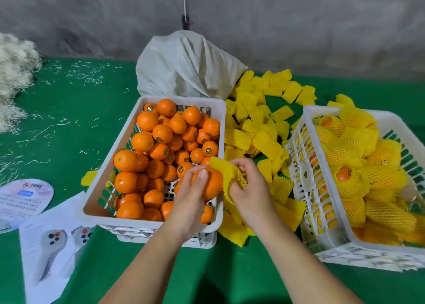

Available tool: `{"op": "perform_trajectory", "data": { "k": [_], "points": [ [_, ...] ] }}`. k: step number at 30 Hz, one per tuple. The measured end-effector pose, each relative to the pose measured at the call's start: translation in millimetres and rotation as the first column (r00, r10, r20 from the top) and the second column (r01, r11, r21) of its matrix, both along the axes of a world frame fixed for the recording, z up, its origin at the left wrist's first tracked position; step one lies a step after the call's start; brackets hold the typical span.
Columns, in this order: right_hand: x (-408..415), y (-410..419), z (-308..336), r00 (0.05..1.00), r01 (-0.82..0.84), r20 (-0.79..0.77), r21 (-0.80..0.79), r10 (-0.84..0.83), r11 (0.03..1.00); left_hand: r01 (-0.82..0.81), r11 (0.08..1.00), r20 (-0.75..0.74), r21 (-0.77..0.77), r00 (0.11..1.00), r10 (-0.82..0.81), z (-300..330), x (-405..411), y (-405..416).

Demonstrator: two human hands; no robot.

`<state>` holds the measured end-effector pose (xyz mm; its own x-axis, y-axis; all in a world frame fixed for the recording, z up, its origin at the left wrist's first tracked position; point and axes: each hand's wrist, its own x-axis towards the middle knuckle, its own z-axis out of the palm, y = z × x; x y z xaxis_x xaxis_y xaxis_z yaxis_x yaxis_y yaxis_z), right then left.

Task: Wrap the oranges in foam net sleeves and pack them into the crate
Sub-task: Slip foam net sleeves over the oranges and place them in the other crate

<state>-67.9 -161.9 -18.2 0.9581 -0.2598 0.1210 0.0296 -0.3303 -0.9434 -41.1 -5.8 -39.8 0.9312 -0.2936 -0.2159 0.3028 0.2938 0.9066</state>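
Observation:
My left hand (188, 202) grips an orange (212, 184) over the near right corner of the white crate (101, 184), which holds several bare oranges. My right hand (249, 186) pinches a yellow foam net sleeve (226, 172), its open end stretched against the right side of that orange. A second white crate (305, 174) at the right holds several oranges wrapped in yellow sleeves (345, 177). Loose yellow sleeves (257, 119) lie piled between the two crates.
A white sack (184, 69) stands behind the left crate. A printed sheet (48, 253) and a round card (23, 200) lie on the green cloth at the lower left. Pale shredded fibre (13, 73) is heaped at the far left, against a grey wall.

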Motion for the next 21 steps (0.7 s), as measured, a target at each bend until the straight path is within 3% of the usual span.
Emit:
{"op": "perform_trajectory", "data": {
  "k": [3, 5, 7, 9, 11, 15, 21],
  "points": [
    [-4.4, 5.1, -3.3, 0.996, -0.06, -0.063, 0.017, 0.061, 0.998, 0.016, 1.0, -0.042, -0.006, 0.999, -0.016, -4.6, 4.4, 0.8],
    [-6.4, 4.9, -4.3, 0.994, 0.099, -0.051, 0.072, -0.096, 0.992, 0.051, 0.998, -0.016, 0.021, 0.999, -0.051, -5.7, 4.8, 1.3],
    [-4.3, 1.5, -3.6, 0.938, 0.344, 0.013, 0.056, -0.346, 0.937, 0.053, 0.997, 0.026, 0.053, 0.998, -0.054, -4.5, 3.1, 1.7],
    [1.0, 1.5, -3.6, 0.882, 0.462, 0.087, 0.029, -0.463, 0.886, 0.079, 0.997, 0.027, 0.003, 0.996, -0.08, -4.9, 0.5, 5.2],
    [6.6, 7.8, -6.1, 0.888, 0.455, 0.101, -0.046, -0.449, 0.89, 0.161, 0.987, 0.053, -0.021, 0.986, -0.159, -3.6, -2.0, 9.3],
    [13.3, 14.7, -13.1, 0.958, 0.286, 0.023, -0.186, -0.286, 0.94, 0.297, 0.955, 0.121, -0.016, 0.948, -0.293, -0.3, -1.2, 11.5],
    [2.5, 5.6, -9.6, 0.969, 0.247, -0.037, 0.03, -0.246, 0.968, 0.264, 0.95, 0.122, 0.167, 0.951, -0.285, 1.4, -4.9, 5.7]
  ]
}}
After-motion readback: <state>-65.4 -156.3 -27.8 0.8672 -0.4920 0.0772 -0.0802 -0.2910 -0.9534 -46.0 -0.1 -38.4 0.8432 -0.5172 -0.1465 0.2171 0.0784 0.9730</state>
